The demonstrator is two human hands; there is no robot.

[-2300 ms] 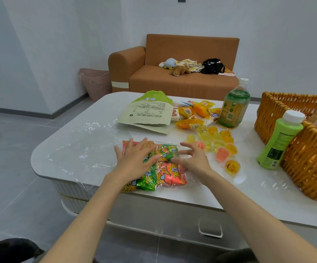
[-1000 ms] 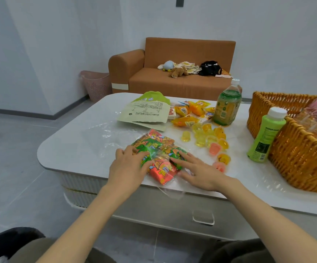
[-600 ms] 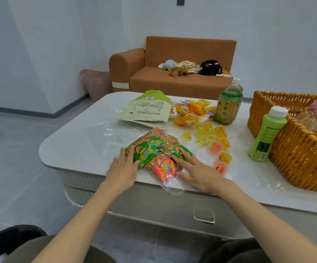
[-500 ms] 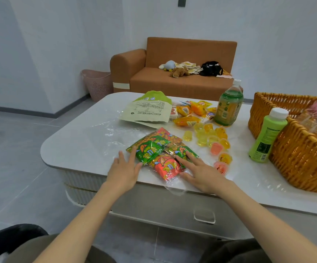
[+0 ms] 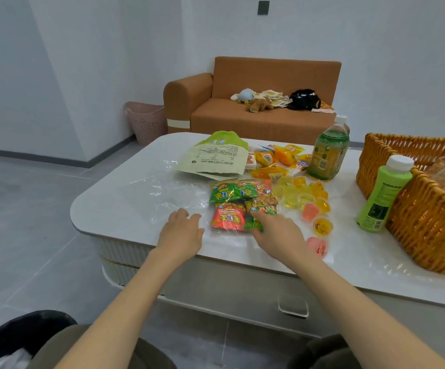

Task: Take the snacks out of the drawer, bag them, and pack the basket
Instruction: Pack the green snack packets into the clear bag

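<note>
**Flattening a filled snack bag on the table**

We rest the left hand (image 5: 181,233) palm down, fingers straight and slightly apart, on the loose film of the clear bag (image 5: 168,193), at eight o'clock of the snack packets (image 5: 240,206). It pinches nothing, and we judge that it pins the film so the bag does not slide on the smooth table (image 5: 114,198). The packets, green above and red and green below, appear to lie inside the film near the table's front edge. The right hand (image 5: 277,235) lies at five o'clock of them, fingers extended, fingertips pressing the nearest green packet. This seems to hold the bundle flat, perhaps to expel air or square it for closing.

At three o'clock of the packets the loose jelly cups (image 5: 303,198) wait unbagged, with a dark green bottle (image 5: 327,155) beyond them at one o'clock. Farther right a light green bottle (image 5: 383,198) stands just beside the wicker basket (image 5: 429,230), which already holds wrapped goods. The drawer (image 5: 293,307) below looks shut. We judge the bagging under way and the packing only partly done.
</note>
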